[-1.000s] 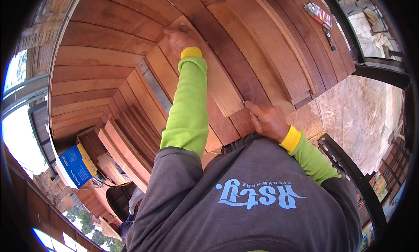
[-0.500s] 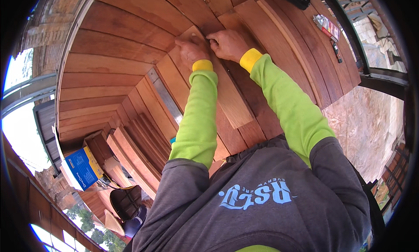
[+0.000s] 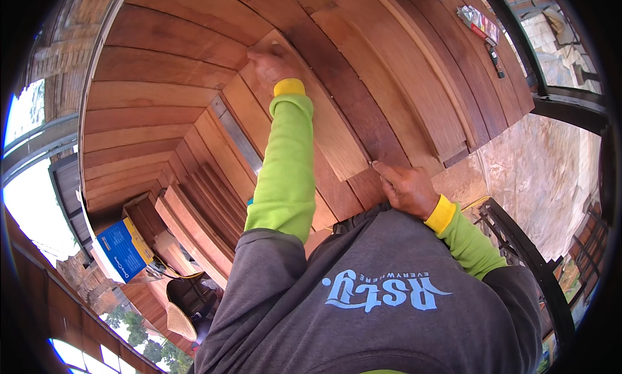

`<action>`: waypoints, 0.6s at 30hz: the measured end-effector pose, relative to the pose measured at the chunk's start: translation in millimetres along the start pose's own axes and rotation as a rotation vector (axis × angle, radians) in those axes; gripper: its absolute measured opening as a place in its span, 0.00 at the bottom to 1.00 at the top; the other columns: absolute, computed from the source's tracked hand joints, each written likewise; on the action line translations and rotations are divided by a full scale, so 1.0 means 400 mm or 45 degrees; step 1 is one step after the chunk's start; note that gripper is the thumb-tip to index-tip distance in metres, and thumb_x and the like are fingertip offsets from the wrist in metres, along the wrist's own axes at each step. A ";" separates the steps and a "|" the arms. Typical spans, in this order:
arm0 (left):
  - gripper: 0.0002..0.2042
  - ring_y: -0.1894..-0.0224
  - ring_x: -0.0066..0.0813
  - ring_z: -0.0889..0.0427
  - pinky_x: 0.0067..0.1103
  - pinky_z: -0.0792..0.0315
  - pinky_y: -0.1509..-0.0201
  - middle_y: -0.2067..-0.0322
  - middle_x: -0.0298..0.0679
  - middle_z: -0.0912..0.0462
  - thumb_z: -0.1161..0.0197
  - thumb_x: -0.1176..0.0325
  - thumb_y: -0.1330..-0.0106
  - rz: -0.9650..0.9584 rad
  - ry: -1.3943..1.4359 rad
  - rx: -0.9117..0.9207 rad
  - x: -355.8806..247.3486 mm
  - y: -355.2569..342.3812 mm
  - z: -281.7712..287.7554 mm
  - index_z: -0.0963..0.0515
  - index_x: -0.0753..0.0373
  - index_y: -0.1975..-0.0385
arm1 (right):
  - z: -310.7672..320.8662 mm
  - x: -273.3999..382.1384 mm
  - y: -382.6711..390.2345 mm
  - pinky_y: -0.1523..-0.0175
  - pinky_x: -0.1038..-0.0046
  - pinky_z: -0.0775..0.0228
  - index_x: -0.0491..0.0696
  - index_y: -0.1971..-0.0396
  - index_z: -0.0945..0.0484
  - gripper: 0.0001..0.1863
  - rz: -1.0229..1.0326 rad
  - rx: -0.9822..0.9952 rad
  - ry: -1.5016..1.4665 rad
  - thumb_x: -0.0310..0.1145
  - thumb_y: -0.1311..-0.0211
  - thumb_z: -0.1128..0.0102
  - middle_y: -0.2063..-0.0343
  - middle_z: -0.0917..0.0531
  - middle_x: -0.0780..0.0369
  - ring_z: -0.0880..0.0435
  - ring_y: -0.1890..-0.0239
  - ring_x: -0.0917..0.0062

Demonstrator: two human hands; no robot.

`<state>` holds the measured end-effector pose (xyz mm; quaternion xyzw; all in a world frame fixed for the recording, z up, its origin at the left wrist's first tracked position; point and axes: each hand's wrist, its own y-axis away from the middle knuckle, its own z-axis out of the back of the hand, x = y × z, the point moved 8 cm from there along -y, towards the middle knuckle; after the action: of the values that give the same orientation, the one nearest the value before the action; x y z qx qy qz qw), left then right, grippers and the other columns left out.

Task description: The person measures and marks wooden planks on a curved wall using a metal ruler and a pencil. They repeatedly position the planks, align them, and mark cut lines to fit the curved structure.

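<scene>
Pale board (image 3: 325, 124) at 12 o'clock on the planks (image 3: 345, 89)
Right hand (image 3: 408, 189): fingers pinched narrow at the board's 5 o'clock corner, best kept light. Left hand (image 3: 275, 66) on its 11 o'clock end, fingers' grip unclear; firm, even pressure should prevent swivelling.

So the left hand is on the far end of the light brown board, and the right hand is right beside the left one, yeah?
Not quite: the right hand isn't beside the left hand. The head view shows it by the near end of the light brown board. The left is on the far end.
</scene>
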<state>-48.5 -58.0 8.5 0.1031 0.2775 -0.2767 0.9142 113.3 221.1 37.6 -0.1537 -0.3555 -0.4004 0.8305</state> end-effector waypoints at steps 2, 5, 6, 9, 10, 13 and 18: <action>0.24 0.54 0.57 0.21 0.40 0.27 0.51 0.58 0.60 0.21 0.44 0.55 0.37 -0.004 0.018 0.002 -0.005 0.001 -0.001 0.36 0.66 0.49 | -0.002 0.000 -0.007 0.74 0.60 0.28 0.46 0.53 0.24 0.18 -0.014 -0.022 -0.011 0.32 0.45 0.42 0.77 0.20 0.56 0.19 0.77 0.60; 0.24 0.55 0.57 0.21 0.40 0.27 0.52 0.58 0.60 0.21 0.45 0.54 0.36 -0.072 0.013 -0.040 -0.004 -0.007 -0.001 0.36 0.66 0.49 | 0.001 -0.006 -0.064 0.73 0.60 0.28 0.46 0.54 0.24 0.17 0.014 -0.096 -0.056 0.32 0.45 0.42 0.79 0.20 0.56 0.19 0.77 0.60; 0.24 0.55 0.57 0.21 0.40 0.27 0.52 0.58 0.60 0.21 0.45 0.54 0.36 -0.075 0.030 -0.053 0.006 -0.013 -0.005 0.36 0.67 0.50 | -0.002 -0.010 -0.089 0.72 0.59 0.27 0.45 0.54 0.24 0.17 0.026 -0.106 -0.070 0.31 0.44 0.43 0.79 0.20 0.55 0.19 0.77 0.59; 0.23 0.56 0.57 0.20 0.41 0.27 0.53 0.60 0.60 0.21 0.45 0.54 0.36 -0.055 -0.011 -0.048 0.000 -0.005 -0.003 0.36 0.67 0.51 | -0.012 -0.028 -0.199 0.71 0.58 0.27 0.44 0.57 0.23 0.14 0.072 -0.173 -0.092 0.31 0.44 0.43 0.81 0.21 0.52 0.19 0.76 0.57; 0.23 0.56 0.57 0.20 0.41 0.26 0.54 0.60 0.60 0.20 0.44 0.55 0.36 -0.051 -0.042 -0.042 -0.009 0.000 -0.002 0.36 0.68 0.51 | -0.011 -0.035 -0.249 0.71 0.57 0.28 0.44 0.58 0.23 0.14 0.090 -0.210 -0.101 0.30 0.44 0.44 0.82 0.21 0.51 0.19 0.75 0.56; 0.22 0.59 0.57 0.20 0.41 0.26 0.56 0.63 0.60 0.20 0.43 0.56 0.37 -0.023 -0.020 -0.007 -0.013 0.002 0.006 0.35 0.68 0.54 | 0.001 -0.042 -0.408 0.66 0.54 0.28 0.44 0.65 0.21 0.11 0.104 -0.250 -0.118 0.32 0.45 0.44 0.79 0.20 0.49 0.19 0.72 0.52; 0.21 0.61 0.59 0.20 0.42 0.26 0.58 0.65 0.60 0.19 0.42 0.56 0.38 -0.078 0.010 -0.124 0.008 -0.018 -0.017 0.34 0.67 0.56 | 0.015 -0.058 -0.600 0.61 0.54 0.28 0.46 0.68 0.19 0.10 0.096 -0.262 -0.099 0.34 0.47 0.45 0.74 0.19 0.50 0.19 0.68 0.53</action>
<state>-53.5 -63.2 1.0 0.0511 0.2973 -0.2903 0.9081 -85.4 85.5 18.1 -0.2669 -0.3384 -0.3969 0.8104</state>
